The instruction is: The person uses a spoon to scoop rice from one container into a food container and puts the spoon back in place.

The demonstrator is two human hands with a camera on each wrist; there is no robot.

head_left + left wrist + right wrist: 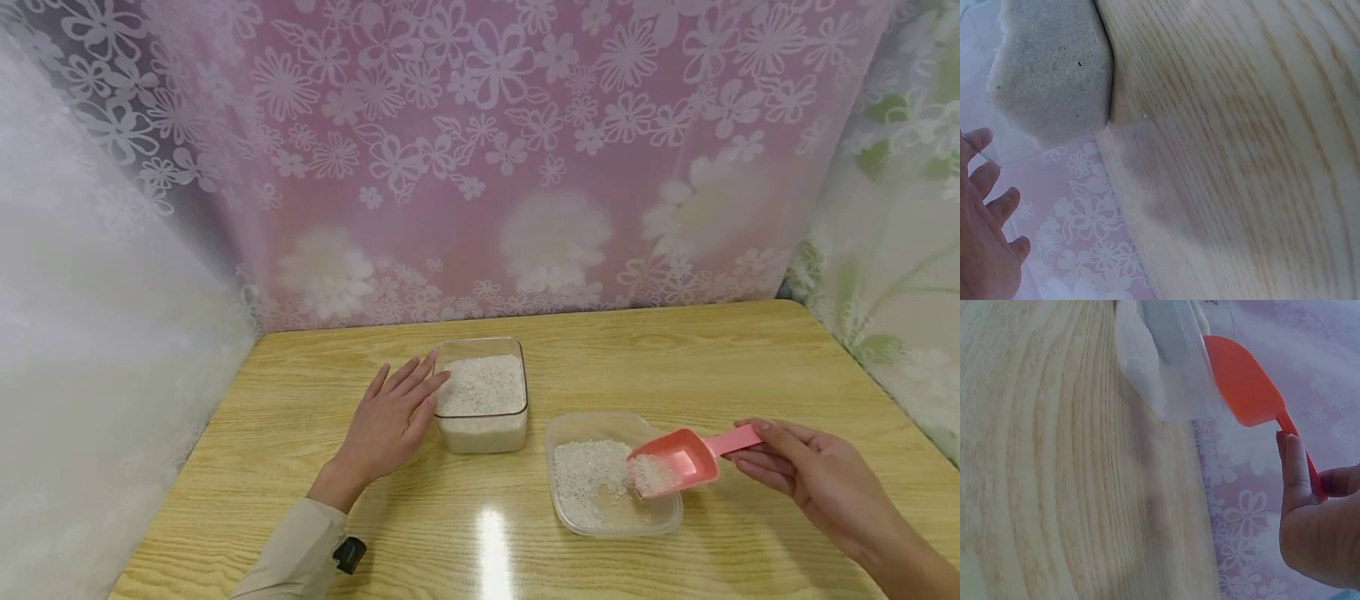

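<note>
My right hand [825, 479] holds a pink scoop [693, 458] by its handle, thumb on top. Some rice [651, 475] lies in the scoop's front, and its tip is over the right part of a low clear plastic container [558, 508]. More rice [588, 471] covers that container's left side. In the right wrist view the scoop [1241, 381] shows its underside, with fingers round the handle. My left hand [393, 417] rests with spread, fairly straight fingers at the left rim of a deeper clear container [483, 435], filled with rice [483, 385].
Both containers stand on a wood-grain table [300, 392]. A pink flowered curtain [450, 208] hangs behind its back edge, with pale sheets [97, 333] at the sides. A dark device [348, 554] sits on the left wrist.
</note>
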